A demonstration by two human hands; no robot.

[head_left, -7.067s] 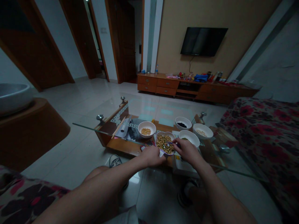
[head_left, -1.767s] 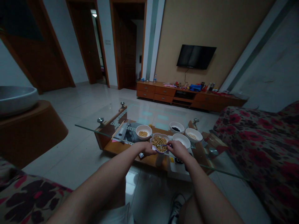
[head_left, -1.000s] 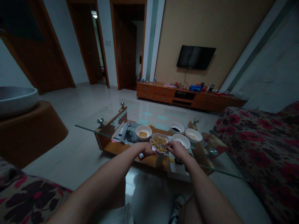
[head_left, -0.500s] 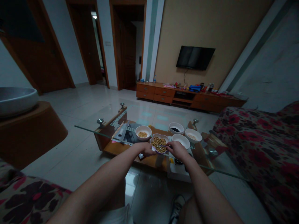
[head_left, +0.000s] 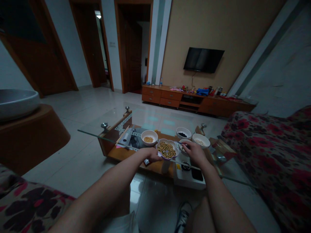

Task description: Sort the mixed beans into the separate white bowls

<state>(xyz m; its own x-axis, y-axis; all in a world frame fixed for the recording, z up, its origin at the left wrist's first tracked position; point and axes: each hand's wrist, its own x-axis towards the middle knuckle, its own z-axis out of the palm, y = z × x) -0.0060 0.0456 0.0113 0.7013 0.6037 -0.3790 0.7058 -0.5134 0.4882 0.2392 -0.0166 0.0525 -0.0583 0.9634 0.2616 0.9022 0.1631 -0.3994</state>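
Note:
A scalloped bowl of mixed beans (head_left: 167,150) stands on the glass table (head_left: 92,134) in front of me. My left hand (head_left: 152,154) grips its near left rim. My right hand (head_left: 195,152) is just right of that bowl and pinches a thin tool (head_left: 180,142). It hovers over a white bowl (head_left: 181,148) that it mostly hides. Behind these stand a white bowl of yellow beans (head_left: 149,137), one of black beans (head_left: 183,132) and one of pale beans (head_left: 200,140).
A floral sofa (head_left: 267,145) runs along the right. A wooden stand with a grey basin (head_left: 29,129) is at the left. Papers and a white device (head_left: 190,176) lie on the shelf under the glass. A TV cabinet (head_left: 194,100) lines the far wall.
My right hand has moved with the thin tool from over the mixed-bean bowl to the white bowl on its right. My left hand stays on the rim.

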